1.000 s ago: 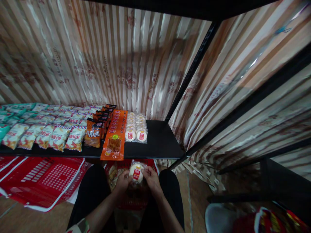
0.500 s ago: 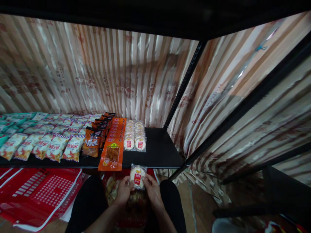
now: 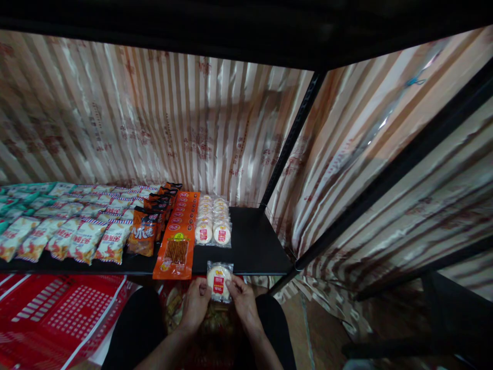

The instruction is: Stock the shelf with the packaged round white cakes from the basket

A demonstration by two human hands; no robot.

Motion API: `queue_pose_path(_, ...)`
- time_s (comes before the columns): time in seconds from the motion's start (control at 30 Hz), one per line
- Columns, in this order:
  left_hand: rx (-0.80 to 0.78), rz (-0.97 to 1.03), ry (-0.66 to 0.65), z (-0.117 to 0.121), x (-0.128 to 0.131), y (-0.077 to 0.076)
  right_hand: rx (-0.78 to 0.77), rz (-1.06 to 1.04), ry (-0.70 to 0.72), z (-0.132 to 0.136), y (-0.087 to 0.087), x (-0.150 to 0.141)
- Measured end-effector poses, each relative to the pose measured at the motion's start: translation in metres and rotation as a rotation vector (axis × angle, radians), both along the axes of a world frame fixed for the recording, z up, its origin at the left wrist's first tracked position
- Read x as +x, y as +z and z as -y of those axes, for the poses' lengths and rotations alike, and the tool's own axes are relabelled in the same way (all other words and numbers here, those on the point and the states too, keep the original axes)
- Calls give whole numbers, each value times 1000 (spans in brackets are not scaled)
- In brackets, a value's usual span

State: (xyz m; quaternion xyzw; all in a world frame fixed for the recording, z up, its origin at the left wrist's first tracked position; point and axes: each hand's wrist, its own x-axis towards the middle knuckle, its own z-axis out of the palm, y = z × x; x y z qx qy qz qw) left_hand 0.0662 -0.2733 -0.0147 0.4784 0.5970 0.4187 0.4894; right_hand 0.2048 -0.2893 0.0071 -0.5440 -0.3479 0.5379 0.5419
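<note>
Between my two hands is a clear packet of round white rice crackers (image 3: 219, 282) with a red label, held upright in front of the shelf's front edge. My left hand (image 3: 196, 303) pinches its left side, and my right hand (image 3: 242, 300) grips its right side between thumb and fingers. On the black shelf (image 3: 254, 246) just behind, two rows of matching rice cracker packets (image 3: 213, 221) stand one behind another. Left of them lies a long orange snack strip pack (image 3: 179, 231).
Several orange-black snack bags (image 3: 142, 231), white snack bags (image 3: 113, 241) and green bags (image 3: 23, 198) line the shelf's left part. A red basket (image 3: 73, 313) is below at left. Dark posts (image 3: 292, 139) frame the right; a striped curtain (image 3: 154, 118) hangs behind.
The view has tilted slightly, so the shelf and its goods sit a little lower. Both hands still hold the rice cracker packet, now a touch straighter to the camera.
</note>
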Motion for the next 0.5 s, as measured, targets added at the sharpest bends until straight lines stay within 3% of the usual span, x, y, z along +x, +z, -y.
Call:
queue_pose_path(0.23, 45, -250, -83, -19, 11, 27, 23, 2, -62, -16, 7, 15)
queue_pose_path(0.5, 75, -250, -153, -48, 44, 41, 61, 70, -145, -38, 11, 46)
